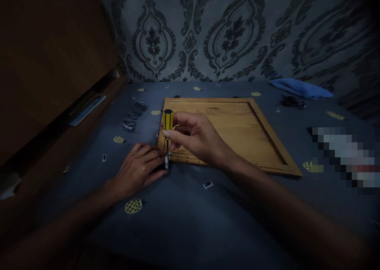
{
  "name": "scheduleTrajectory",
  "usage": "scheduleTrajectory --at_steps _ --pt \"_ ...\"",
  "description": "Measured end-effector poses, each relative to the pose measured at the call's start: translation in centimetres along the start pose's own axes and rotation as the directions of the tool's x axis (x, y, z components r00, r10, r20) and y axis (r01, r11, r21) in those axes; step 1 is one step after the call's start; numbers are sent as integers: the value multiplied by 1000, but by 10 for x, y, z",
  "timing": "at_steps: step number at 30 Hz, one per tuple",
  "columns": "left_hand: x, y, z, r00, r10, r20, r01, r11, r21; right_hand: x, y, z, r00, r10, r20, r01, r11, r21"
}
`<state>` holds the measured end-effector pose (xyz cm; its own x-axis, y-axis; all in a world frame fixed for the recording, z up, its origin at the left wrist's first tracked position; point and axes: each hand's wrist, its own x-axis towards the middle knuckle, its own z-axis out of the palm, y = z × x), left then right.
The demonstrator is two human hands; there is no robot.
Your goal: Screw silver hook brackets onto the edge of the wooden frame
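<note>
My right hand point(194, 137) grips the yellow and black handle of a screwdriver point(168, 121). The screwdriver stands upright, its shaft pointing down at the near left corner of a framed wooden panel point(225, 127). At that corner my left hand point(145, 165) closes its thumb and fingers around a small shiny metal fitting point(166, 163), possibly a hook. The screwdriver's tip meets or nearly meets this fitting; exact contact cannot be made out. Small dark holes or dots run along the panel's near edge. My left fingers partly hide the fitting.
Several metal hook-like pieces point(135, 116) lie left of the panel on the blue patterned cloth point(190, 222). At the back right are a blue fabric bundle point(301, 88) and a dark object point(292, 102). A blurred-out item point(347, 155) lies right; wooden furniture point(53, 56) stands left.
</note>
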<state>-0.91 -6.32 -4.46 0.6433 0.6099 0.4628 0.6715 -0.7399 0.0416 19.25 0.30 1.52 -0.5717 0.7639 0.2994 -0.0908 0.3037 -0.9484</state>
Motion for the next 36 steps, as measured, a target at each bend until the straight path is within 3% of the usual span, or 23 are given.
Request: scheduleTrajectory --at_steps 6,12,16,20,24,26,36 --pt "1 0 1 1000 -3 -10 3 1000 -17 -1 5 2 996 40 -85 -38 999 27" --pt "1 0 1 1000 2 -26 -2 1000 -7 0 -4 -4 999 0 49 0 1000 -12" --pt "2 0 1 1000 14 -26 -14 1000 -13 -2 5 5 988 -32 -152 22 998 -66" --pt "2 0 1 1000 9 -22 -10 1000 -23 -4 14 13 940 -63 -334 42 997 -68" --pt "2 0 1 1000 1 -19 -1 1000 -31 -4 6 10 879 -174 -445 156 985 -78" --pt "2 0 1 1000 0 -17 0 999 -32 -3 1 7 871 -204 -446 170 979 -115" --pt "1 0 0 1000 -5 -13 5 999 -37 -4 12 5 922 -214 -324 132 957 -257"
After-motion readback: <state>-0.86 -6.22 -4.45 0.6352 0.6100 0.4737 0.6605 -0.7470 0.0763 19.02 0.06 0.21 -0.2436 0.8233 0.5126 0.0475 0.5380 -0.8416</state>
